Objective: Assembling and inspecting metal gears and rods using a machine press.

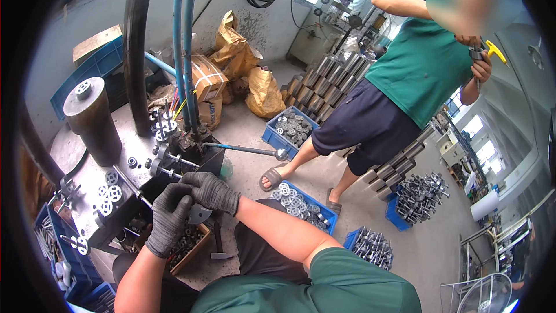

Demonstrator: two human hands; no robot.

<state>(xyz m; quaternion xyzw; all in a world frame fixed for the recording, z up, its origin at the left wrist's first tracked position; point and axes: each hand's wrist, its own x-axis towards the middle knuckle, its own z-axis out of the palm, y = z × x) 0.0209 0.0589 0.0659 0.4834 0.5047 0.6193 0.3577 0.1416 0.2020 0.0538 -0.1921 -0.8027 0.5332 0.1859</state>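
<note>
Both my hands wear dark grey knit gloves and meet in front of the press table. My left hand is closed, its fingers curled up beside the right one's. My right hand bends over from the right, also closed. What they grip is hidden by the gloves. A grey metal disc shows just below my right hand; I cannot tell whether it is held. A metal rod slants down to my left hand. Beyond my fingers lie shafts with round flanges at the table edge.
Flat slotted discs lie on the metal table beside a thick cylinder. A ball-ended lever sticks out rightward. A hammer and parts box are below. Blue crates and a co-worker holding a yellow-handled tool stand right.
</note>
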